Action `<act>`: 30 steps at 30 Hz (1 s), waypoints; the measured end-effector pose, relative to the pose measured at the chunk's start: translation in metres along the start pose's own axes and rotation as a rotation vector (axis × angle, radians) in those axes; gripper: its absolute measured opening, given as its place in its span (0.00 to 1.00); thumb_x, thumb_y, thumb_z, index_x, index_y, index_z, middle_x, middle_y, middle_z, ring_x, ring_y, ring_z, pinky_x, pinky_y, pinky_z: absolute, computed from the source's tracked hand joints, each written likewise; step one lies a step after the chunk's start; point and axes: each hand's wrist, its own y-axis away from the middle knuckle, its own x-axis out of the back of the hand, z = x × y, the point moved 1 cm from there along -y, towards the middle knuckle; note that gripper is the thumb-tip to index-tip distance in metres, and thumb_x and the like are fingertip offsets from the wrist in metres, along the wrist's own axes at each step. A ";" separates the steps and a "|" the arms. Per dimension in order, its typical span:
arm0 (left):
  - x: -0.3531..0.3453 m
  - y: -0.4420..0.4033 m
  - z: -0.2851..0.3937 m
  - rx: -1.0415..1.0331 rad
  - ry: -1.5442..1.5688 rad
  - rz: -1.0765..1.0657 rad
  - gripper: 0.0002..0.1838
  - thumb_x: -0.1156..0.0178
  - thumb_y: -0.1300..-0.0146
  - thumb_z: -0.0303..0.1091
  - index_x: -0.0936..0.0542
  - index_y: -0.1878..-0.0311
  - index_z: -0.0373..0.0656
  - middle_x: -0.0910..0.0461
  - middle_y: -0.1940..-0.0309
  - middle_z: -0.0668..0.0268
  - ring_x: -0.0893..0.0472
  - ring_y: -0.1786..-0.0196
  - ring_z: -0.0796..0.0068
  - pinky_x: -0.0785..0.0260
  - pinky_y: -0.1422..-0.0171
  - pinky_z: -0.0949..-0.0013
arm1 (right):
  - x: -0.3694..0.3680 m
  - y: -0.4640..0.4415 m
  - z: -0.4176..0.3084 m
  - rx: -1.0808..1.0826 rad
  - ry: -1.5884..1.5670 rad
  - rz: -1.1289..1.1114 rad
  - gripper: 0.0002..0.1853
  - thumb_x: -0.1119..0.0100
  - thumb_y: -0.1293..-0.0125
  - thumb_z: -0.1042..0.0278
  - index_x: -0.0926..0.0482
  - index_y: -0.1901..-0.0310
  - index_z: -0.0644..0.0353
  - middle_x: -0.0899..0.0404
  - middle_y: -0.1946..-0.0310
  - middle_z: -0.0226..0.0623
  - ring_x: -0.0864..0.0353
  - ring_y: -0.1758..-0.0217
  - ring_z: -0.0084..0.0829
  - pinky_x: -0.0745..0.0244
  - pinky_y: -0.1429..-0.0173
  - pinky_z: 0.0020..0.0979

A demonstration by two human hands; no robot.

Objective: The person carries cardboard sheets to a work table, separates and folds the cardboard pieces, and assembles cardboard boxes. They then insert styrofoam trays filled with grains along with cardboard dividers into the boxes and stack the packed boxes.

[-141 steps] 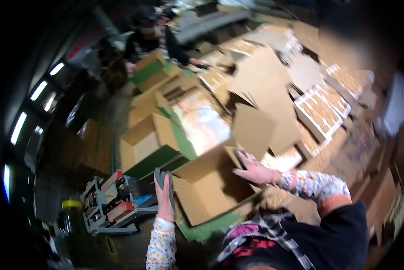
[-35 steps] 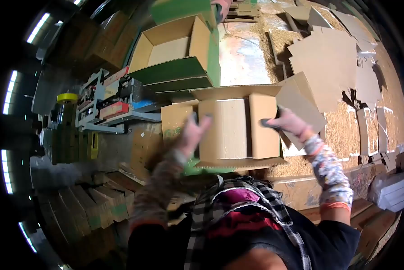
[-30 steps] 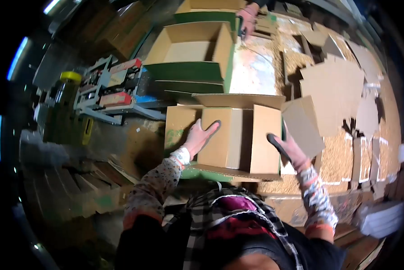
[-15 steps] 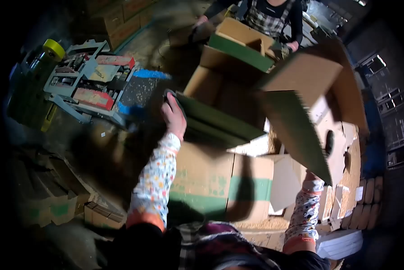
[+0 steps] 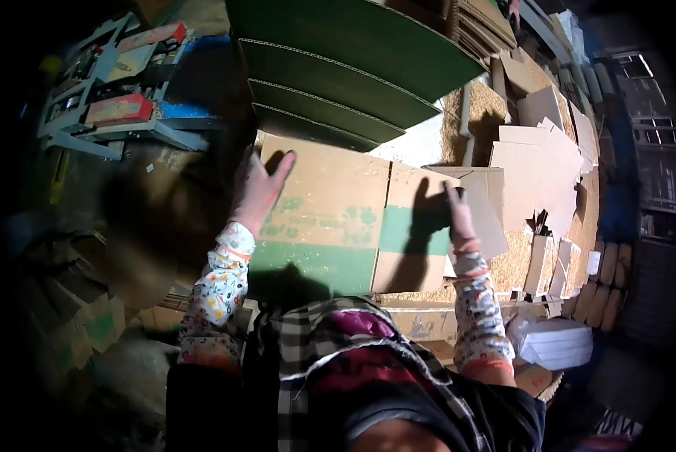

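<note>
Flattened carton point(image 5: 323, 197) lies between your left hand point(image 5: 257, 192) and right hand point(image 5: 460, 215), at opposite ends, which likely steadies it evenly. Whether your fingers grip its edges cannot be told.

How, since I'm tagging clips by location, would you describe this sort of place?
Probably a carton-packing workshop or warehouse: the printed cardboard, layered green cardboard and metal-framed equipment suggest it.
</note>
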 end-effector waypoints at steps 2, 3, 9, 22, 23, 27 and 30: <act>0.014 0.020 0.071 -0.018 0.147 -0.041 0.33 0.36 0.43 0.49 0.30 0.46 0.29 0.23 0.52 0.48 0.22 0.51 0.57 0.31 0.47 0.65 | 0.048 0.025 -0.060 0.151 -0.339 -0.042 0.32 0.51 0.31 0.52 0.39 0.37 0.71 0.36 0.37 0.45 0.38 0.35 0.36 0.44 0.32 0.34; 0.020 0.034 0.094 -0.100 0.217 0.053 0.31 0.35 0.44 0.46 0.30 0.47 0.30 0.23 0.52 0.52 0.22 0.53 0.62 0.31 0.49 0.67 | 0.077 0.024 -0.062 0.306 -0.390 0.082 0.29 0.51 0.30 0.53 0.37 0.38 0.70 0.32 0.43 0.42 0.35 0.39 0.34 0.41 0.34 0.33; 0.008 0.068 0.148 0.020 0.258 0.333 0.26 0.38 0.40 0.43 0.29 0.41 0.41 0.24 0.48 0.60 0.25 0.46 0.74 0.36 0.39 0.69 | 0.115 0.070 -0.106 0.530 -0.627 0.413 0.18 0.45 0.33 0.66 0.30 0.46 0.68 0.25 0.52 0.39 0.25 0.50 0.28 0.33 0.40 0.27; -0.038 0.152 0.265 -0.934 -1.302 -0.858 0.16 0.50 0.35 0.43 0.19 0.61 0.41 0.24 0.80 0.61 0.19 0.67 0.61 0.30 0.67 0.63 | 0.134 0.095 -0.105 0.719 -0.297 -0.044 0.27 0.46 0.36 0.69 0.39 0.36 0.66 0.35 0.39 0.47 0.34 0.38 0.34 0.41 0.34 0.31; -0.055 0.173 0.266 -0.969 -1.497 -0.793 0.18 0.50 0.35 0.45 0.18 0.64 0.41 0.23 0.80 0.61 0.19 0.69 0.60 0.31 0.70 0.60 | 0.119 0.101 -0.115 0.676 -0.301 0.011 0.33 0.41 0.38 0.68 0.44 0.34 0.67 0.40 0.36 0.49 0.39 0.35 0.36 0.46 0.31 0.32; -0.108 0.188 0.207 -1.125 -1.376 -0.838 0.26 0.51 0.38 0.56 0.17 0.70 0.41 0.19 0.76 0.60 0.19 0.69 0.58 0.29 0.65 0.53 | 0.078 0.098 -0.108 0.783 -0.004 0.254 0.53 0.33 0.44 0.65 0.64 0.29 0.66 0.59 0.27 0.51 0.60 0.25 0.36 0.63 0.25 0.34; -0.082 0.175 0.227 -0.538 -1.009 -1.359 0.32 0.52 0.37 0.61 0.20 0.57 0.36 0.19 0.59 0.53 0.22 0.51 0.48 0.30 0.49 0.47 | 0.090 0.094 -0.102 0.558 -0.227 0.096 0.58 0.28 0.50 0.57 0.62 0.31 0.74 0.50 0.32 0.60 0.50 0.27 0.43 0.55 0.26 0.34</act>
